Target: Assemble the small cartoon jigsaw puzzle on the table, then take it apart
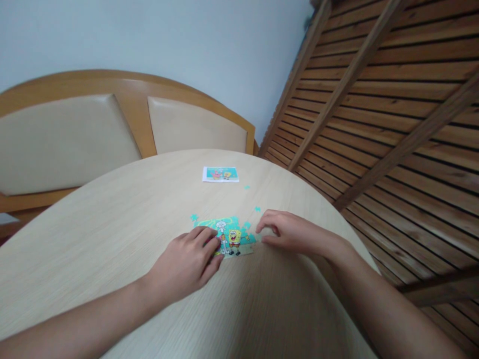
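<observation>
A mostly assembled jigsaw puzzle (234, 240) lies flat, with cartoon figures on a turquoise ground and an uneven upper right edge. My left hand (194, 254) rests over its left part, fingers laid out and covering some of the picture. Just off the right edge is my right hand (279, 230), its fingers bent and the thumb held apart from them; I see nothing between them. One loose turquoise puzzle piece (257, 209) lies just beyond the right fingertips. Another piece (194, 217) sits by the puzzle's upper left corner, and a third piece (247, 187) is farther back.
A small picture card (221, 174) with a similar cartoon scene lies toward the far side of the round wooden table (123, 224). Behind the table stands a padded wooden headboard (194, 122) against a pale wall. Slatted wooden panelling (374, 109) rises on the right.
</observation>
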`<state>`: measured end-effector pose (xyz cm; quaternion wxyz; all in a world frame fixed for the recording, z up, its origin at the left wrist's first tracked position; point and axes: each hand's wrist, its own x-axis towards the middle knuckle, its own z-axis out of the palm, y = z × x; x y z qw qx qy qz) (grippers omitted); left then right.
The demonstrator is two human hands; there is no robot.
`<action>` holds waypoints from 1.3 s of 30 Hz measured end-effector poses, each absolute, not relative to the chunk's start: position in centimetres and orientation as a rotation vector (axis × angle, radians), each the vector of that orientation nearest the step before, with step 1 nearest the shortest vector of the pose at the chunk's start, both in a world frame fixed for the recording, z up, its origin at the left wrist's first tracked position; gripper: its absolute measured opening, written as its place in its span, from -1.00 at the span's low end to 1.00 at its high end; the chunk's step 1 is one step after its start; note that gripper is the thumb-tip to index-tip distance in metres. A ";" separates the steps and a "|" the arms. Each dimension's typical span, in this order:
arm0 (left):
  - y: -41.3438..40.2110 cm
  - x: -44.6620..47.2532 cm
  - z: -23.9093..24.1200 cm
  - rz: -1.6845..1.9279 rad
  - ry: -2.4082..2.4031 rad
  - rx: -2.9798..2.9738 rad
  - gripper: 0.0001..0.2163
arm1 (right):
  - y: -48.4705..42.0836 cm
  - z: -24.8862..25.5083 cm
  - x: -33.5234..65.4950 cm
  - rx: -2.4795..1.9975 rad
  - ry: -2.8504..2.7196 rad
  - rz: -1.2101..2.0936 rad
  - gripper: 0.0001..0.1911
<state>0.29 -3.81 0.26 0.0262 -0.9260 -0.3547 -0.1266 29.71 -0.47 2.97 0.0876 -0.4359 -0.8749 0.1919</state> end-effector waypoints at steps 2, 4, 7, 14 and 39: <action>-3.9 0.3 0.3 -0.385 -1.099 -2.860 -0.76 | -0.5 2.9 29.6 -1.334 -2.588 0.570 -0.76; -3.9 0.3 0.4 -0.376 -1.106 -2.862 -0.76 | -0.6 2.9 29.5 -1.370 -2.572 0.580 -0.77; -3.9 0.2 0.4 -0.381 -1.109 -2.864 -0.76 | -0.8 2.9 29.4 -1.389 -2.560 0.615 -0.77; -3.9 0.3 0.3 -0.395 -1.106 -2.861 -0.77 | -1.3 3.5 28.5 -1.347 -2.568 0.650 -0.83; -3.9 0.3 0.3 -0.375 -1.101 -2.844 -0.78 | -1.5 3.7 27.8 -1.311 -2.628 0.635 -0.87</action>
